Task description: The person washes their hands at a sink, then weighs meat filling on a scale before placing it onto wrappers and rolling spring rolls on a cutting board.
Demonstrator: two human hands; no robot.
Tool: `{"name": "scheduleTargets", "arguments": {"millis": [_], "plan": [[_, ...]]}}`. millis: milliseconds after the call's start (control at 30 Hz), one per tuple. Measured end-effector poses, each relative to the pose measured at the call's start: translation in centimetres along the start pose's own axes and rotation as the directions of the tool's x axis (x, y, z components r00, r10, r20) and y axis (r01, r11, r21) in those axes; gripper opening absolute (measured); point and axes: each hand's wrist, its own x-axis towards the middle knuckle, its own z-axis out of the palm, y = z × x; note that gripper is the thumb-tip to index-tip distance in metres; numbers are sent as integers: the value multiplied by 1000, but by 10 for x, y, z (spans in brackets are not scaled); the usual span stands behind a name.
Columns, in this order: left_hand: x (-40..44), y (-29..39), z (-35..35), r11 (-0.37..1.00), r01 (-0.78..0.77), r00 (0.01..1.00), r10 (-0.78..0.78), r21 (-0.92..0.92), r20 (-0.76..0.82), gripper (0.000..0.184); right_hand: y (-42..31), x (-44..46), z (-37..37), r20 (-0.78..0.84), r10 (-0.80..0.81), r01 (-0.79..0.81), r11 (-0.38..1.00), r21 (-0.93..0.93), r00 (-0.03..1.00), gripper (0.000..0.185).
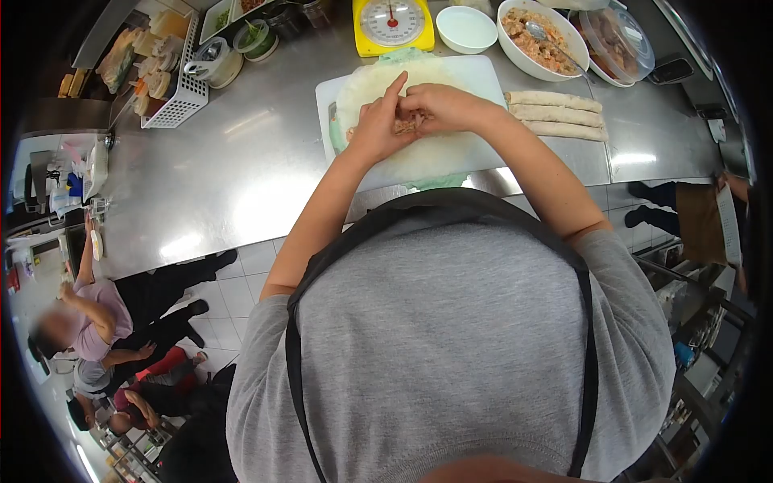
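A white cutting board (485,76) lies on the steel counter, with a large pale round sheet (362,87) spread over it and green material showing at its edges. Both my hands are over the sheet, close together, around a mound of chunky pinkish filling (412,121). My left hand (382,125) has its index finger raised and its other fingers bent at the filling. My right hand (439,108) curls its fingers down onto the same filling. Right of the board lie several pale rolls (557,114) side by side.
Behind the board stand a yellow scale (392,24), a white bowl (467,30), a bowl of filling with a spoon (541,40) and a lidded container (618,44). A white basket (179,105) stands at left. Other people stand beyond the counter's left and right sides.
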Motion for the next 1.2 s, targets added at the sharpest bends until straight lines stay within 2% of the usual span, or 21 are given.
{"name": "scheduleTargets", "arguments": {"millis": [133, 200, 267, 333, 400, 433, 500, 533, 600, 633, 733, 800, 833, 900, 967, 1067, 1133, 1200], "plan": [[3, 0, -4, 1000, -7, 998, 9, -26, 62, 98, 4, 1, -3, 31, 21, -18, 994, -105, 999, 9], [1, 1, -4, 999, -34, 998, 34, 0, 47, 97, 6, -3, -12, 70, 119, -124, 990, 65, 990, 18], [2, 1, -3, 998, -61, 998, 60, 25, 30, 97, 4, -7, -21, 54, 119, -122, 991, 58, 991, 18], [2, 2, -1, 997, -45, 998, 49, -70, 49, 96, 4, -9, -20, 37, 124, -126, 991, 52, 992, 19], [3, 2, -1, 994, -13, 998, 19, -113, 55, 96, 7, -6, -5, -23, -29, 30, 998, 59, 999, 18], [4, 3, -2, 988, 22, 998, -14, -153, 57, 96, 6, -2, 0, -26, -26, 27, 998, 57, 999, 18], [2, 2, -6, 990, 28, 997, -18, -138, 77, 95, 3, 5, 7, -26, -25, 23, 998, -58, 999, 12], [2, 2, -7, 992, 35, 995, -24, -123, 93, 95, 3, 6, 4, -26, -27, 25, 998, -59, 999, 12], [1, 5, -9, 993, -10, 997, 19, -116, 74, 94, 3, 5, -8, 63, 120, -127, 986, 111, 991, 10], [1, 6, -9, 992, -57, 996, 64, -111, 57, 93, 5, 2, -15, 65, 119, -126, 986, 110, 991, 10], [3, 5, -5, 988, -64, 997, 69, -144, 24, 90, 11, -5, -25, 27, 88, -91, 985, 147, 996, 11], [6, 8, -3, 987, -19, 999, 24, -157, 32, 88, 11, -8, -20, 35, -4, 2, 998, 69, 999, 11], [7, 9, -2, 986, 29, 999, -23, -165, 38, 86, 9, -7, -17, 32, 0, -2, 998, 69, 999, 11], [7, 8, -1, 983, 38, 999, -31, -182, 41, 84, 5, -5, -10, 76, 76, -73, 996, -43, 994, 11], [8, 6, -1, 979, 46, 998, -39, -199, 41, 81, 9, -6, -13, 64, 90, -90, 996, -8, 994, 12], [7, 6, -1, 988, 32, 998, -24, -148, 54, 79, 20, -13, -28, 16, 99, -100, 993, 56, 995, 14], [7, 7, 3, 991, -116, 992, 113, -66, -52, 78, 20, -16, -34, -21, 96, -94, 992, 84, 995, 14], [13, 9, 9, 987, -141, 988, 137, -71, -65, 78, 17, -18, -34, 31, 100, -102, 992, 79, 995, 14]]}}
